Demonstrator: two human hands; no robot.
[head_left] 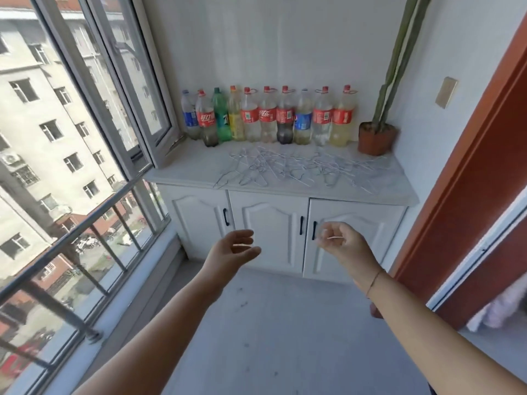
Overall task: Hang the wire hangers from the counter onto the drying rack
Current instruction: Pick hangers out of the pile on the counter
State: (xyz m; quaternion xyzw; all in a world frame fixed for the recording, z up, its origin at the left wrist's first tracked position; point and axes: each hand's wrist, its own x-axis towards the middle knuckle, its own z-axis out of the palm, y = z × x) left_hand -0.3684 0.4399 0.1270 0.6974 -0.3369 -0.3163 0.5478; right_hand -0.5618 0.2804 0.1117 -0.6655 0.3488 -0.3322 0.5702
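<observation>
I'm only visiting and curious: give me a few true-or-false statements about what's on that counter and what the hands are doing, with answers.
1. The wire hangers lie spread in a tangle on the counter. True.
2. The left hand grips a hanger. False: it is open and holds nothing, out in front of the cabinet doors.
3. A row of plastic bottles stands against the wall behind the hangers. True.
4. The potted plant stands at the counter's window end. False: it stands at the other end, to the right of the bottles.
</observation>
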